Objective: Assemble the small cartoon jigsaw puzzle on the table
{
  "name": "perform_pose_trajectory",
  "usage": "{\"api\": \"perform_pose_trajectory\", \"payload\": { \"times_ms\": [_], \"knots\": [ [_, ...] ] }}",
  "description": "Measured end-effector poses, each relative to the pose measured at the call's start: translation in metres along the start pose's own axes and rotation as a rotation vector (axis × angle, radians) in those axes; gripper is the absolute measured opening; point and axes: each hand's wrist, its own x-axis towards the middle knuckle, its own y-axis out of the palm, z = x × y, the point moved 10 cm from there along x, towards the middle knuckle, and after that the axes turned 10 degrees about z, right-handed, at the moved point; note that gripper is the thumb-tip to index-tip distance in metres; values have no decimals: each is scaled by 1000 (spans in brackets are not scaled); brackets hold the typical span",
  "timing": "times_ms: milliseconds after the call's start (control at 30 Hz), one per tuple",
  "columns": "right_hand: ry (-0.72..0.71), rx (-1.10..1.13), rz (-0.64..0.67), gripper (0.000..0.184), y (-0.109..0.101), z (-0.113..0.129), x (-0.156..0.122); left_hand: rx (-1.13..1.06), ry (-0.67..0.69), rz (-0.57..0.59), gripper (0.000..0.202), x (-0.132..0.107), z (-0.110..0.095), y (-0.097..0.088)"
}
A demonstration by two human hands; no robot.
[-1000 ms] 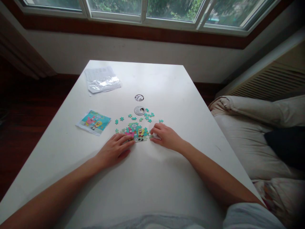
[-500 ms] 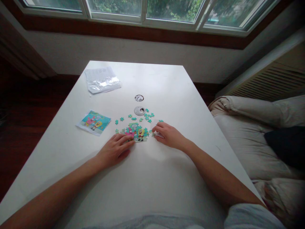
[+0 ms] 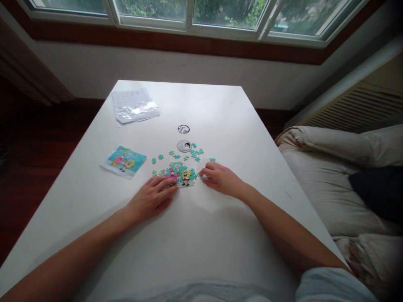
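A small, partly joined cartoon jigsaw point(image 3: 180, 174) lies on the white table point(image 3: 201, 235). My left hand point(image 3: 151, 198) rests flat beside its near left corner, fingers stretched out and touching the edge. My right hand point(image 3: 220, 178) sits at the jigsaw's right side with its fingers curled on a piece that I cannot make out. Several loose teal pieces point(image 3: 193, 153) lie scattered just beyond the jigsaw.
A picture card point(image 3: 124, 160) lies to the left. A round metal lid point(image 3: 184, 145) and a small round tin point(image 3: 183, 128) sit behind the pieces. A clear plastic bag with paper point(image 3: 134, 105) lies at the far left. A cushioned seat point(image 3: 340, 184) borders the table's right edge.
My right hand has shifted slightly right and away from the jigsaw's edge, then settled. The left hand has stayed in place.
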Motion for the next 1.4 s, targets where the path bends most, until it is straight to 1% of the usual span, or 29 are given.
{"api": "perform_pose_trajectory", "payload": {
  "times_ms": [133, 233, 400, 500, 567, 633, 700, 800, 833, 867, 967, 1033, 1133, 1300, 1400],
  "knots": [
    [-7, 6, 41, 11, 2, -1, 0, 6, 20, 0, 38, -1, -5, -1],
    [47, -6, 65, 7, 0, -6, -1, 23, 49, 14, 37, -1, -13, 0],
    [220, -98, 94, 19, -3, -22, -3, 20, 93, 38, 36, -1, -25, 0],
    [297, -140, 89, 24, -4, -30, -5, 14, 98, 43, 37, -1, -26, 1],
    [316, -143, 87, 25, -4, -33, -5, 3, 95, 41, 37, -2, -24, 1],
    [319, -137, 70, 26, -5, -33, -5, 1, 72, 18, 37, -2, -18, -1],
    [314, -123, 24, 26, -8, -33, -5, 18, -1, -45, 37, -3, -6, -8],
    [303, -85, -55, 25, -12, -30, -5, 54, -208, -180, 32, -8, 27, -23],
    [295, -73, -68, 25, -12, -29, -4, 61, -261, -203, 30, -10, 37, -25],
    [286, -63, -75, 26, -11, -28, -3, 67, -297, -223, 29, -11, 46, -27],
    [253, -45, -89, 26, -7, -24, 0, 77, -358, -222, 32, -10, 65, -26],
    [230, -31, -108, 26, -5, -22, 2, 73, -358, -194, 32, -8, 71, -23],
    [206, -6, -142, 26, -4, -19, 2, 39, -367, -182, 28, -7, 74, -22],
    [163, 13, -153, 26, -2, -14, 2, -61, -396, -193, 19, -6, 71, -26],
    [137, 19, -147, 25, 0, -11, 3, -106, -418, -177, 15, -5, 71, -26]
  ]
}}
